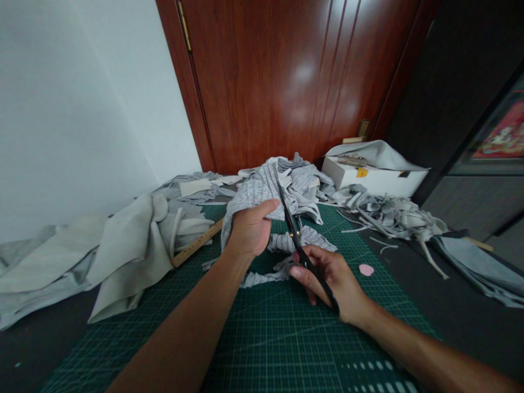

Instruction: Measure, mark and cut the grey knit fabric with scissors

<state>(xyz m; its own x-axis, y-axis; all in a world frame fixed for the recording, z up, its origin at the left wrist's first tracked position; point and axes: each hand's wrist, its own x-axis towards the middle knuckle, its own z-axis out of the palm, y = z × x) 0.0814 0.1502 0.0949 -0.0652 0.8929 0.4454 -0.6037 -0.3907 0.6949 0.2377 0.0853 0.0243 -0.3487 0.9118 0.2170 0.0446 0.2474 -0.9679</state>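
Note:
Grey striped knit fabric [256, 191] is gripped in my left hand [251, 226], its thumb pressed along the fabric's edge. Black scissors [297, 240] are in my right hand [327, 273], fingers closed round the handles. The blades point up and away, beside my left thumb and in front of the fabric. How far the blades are parted is hard to tell. Under both hands, a loose strip of the same knit [262, 279] lies curled on the green cutting mat [278, 338].
A wooden ruler [196, 244] and pale cloth [126, 234] lie left. Cloth scraps [196, 185] line the back. To the right are a pink chalk piece [366, 269], a tangle of strips [405, 215], a white box [368, 177] and folded grey fabric [478, 267].

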